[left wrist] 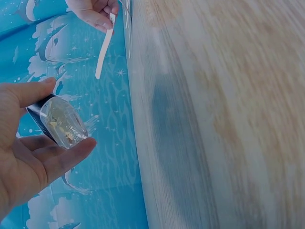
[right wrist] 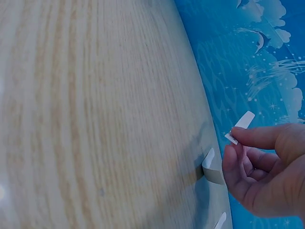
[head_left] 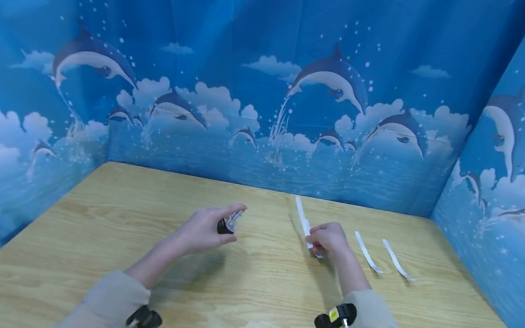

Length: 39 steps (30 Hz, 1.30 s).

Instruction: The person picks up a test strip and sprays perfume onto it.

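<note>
My left hand (head_left: 206, 229) holds a small perfume bottle (left wrist: 64, 121) of clear faceted glass with a black end, up above the table. Thumb and fingers grip it from opposite sides, and golden bits show through the glass. On the right, my right hand (head_left: 330, 239) pinches a narrow white paper strip (head_left: 302, 216) near one end between thumb and fingertip. Its long free end points away toward the back of the table. Small dark print shows by the pinched end. A curled paper strip (right wrist: 212, 167) lies on the table just below the right hand.
Two more white paper strips, a nearer one (head_left: 367, 253) and an outer one (head_left: 397, 260), lie slightly bent to the right of my right hand. The wooden table (head_left: 238, 300) ends at a blue dolphin-print curtain (head_left: 237, 66) at the back and sides.
</note>
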Motion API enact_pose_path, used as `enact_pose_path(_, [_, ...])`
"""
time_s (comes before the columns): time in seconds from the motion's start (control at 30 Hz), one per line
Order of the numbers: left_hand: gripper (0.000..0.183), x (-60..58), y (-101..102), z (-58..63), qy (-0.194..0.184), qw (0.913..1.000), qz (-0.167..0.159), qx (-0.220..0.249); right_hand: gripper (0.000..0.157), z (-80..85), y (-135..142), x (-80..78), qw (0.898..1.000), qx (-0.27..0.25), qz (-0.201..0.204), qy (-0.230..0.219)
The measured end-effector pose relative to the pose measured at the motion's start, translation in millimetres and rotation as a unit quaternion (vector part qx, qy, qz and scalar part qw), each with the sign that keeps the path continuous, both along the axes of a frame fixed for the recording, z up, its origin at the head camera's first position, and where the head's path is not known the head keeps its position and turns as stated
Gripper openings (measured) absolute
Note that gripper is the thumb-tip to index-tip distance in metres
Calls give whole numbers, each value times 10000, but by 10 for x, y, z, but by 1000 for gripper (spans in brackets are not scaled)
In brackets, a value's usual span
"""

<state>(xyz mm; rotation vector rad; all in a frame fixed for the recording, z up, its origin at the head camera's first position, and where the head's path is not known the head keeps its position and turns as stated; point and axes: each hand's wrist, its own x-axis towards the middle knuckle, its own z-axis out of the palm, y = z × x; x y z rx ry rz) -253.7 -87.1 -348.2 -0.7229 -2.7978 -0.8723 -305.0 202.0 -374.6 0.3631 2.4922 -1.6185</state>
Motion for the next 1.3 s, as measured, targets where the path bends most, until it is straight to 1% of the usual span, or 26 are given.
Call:
enact_pose_path(0.23, [66, -21, -6, -23, 12, 10000, -30, 25, 34, 48, -2, 15, 9991, -395, 163, -67])
enact_pose_path(0.47, [66, -22, -15, -25, 1, 10000, -32, 23, 34, 100, -22, 62, 9981, -509, 355, -15])
enact_pose_path(0.63, [68, -16, -14, -20, -25, 10000, -27, -27, 26, 141, -44, 121, 9977, -402, 544, 1])
enact_pose_path(0.9, [74, -14, 3, -15, 7, 10000, -82, -18, 16, 176, -59, 222, 9964, -310, 766, 191])
enact_pose_path(1.1, [70, -34, -6, -35, 111, 9999, -131, 12, 13, 219, -81, 327, 9941, -161, 1038, 280])
enact_pose_path(1.3, [67, -65, -10, -61, 281, 9996, -54, 91, 13, 241, -134, 427, 9886, -9, 1469, 328])
